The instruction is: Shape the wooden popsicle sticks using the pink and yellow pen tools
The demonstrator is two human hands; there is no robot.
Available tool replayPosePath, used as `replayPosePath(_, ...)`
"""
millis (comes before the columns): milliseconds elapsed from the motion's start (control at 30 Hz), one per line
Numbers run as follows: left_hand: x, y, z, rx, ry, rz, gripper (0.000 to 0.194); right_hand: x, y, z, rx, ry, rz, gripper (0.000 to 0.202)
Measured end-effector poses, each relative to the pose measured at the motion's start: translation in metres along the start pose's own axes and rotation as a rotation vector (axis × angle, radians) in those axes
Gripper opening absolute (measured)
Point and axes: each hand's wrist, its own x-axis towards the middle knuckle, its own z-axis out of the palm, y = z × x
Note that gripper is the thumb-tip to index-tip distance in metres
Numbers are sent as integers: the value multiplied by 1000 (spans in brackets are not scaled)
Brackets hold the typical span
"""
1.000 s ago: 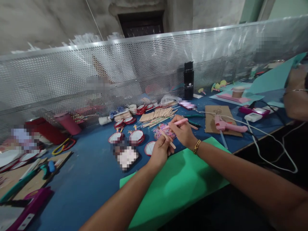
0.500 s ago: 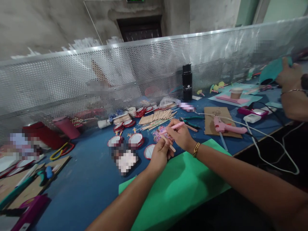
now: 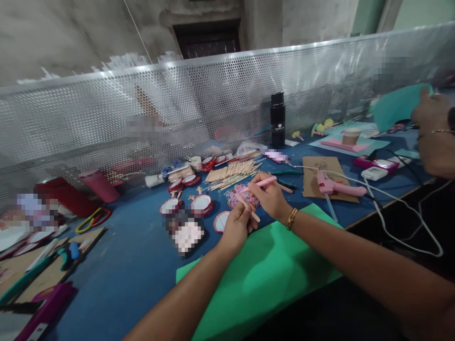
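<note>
Between its thumb and fingers, my left hand (image 3: 237, 226) grips a flat wooden stick (image 3: 253, 214), tilted over the near edge of a pile of colourful small bands (image 3: 233, 195). A pink pen (image 3: 267, 181) is held in my right hand (image 3: 272, 199), just above and to the right of the stick. Under my forearms lies a green sheet (image 3: 277, 265). A round white piece with a red rim (image 3: 220, 221) is beside my left hand. Behind the bands, many wooden sticks (image 3: 234, 171) lie in a heap.
A pink glue gun (image 3: 341, 188) with a white cable rests on cardboard (image 3: 309, 177) at right. A black bottle (image 3: 277, 121) stands by the perforated metal screen (image 3: 213, 104). Another person's hand (image 3: 432, 111) holds a teal sheet (image 3: 401, 108). Tools lie on cardboard at left.
My right hand and the pen have shifted slightly up and away from the stick. The other person's teal sheet has swung left and spread wider.
</note>
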Motion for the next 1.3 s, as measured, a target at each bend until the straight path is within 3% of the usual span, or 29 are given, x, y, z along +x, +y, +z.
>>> replayPosePath(1300, 2, -1, -1, 8, -23, 15, 32, 3, 3, 1, 64, -6, 19, 17)
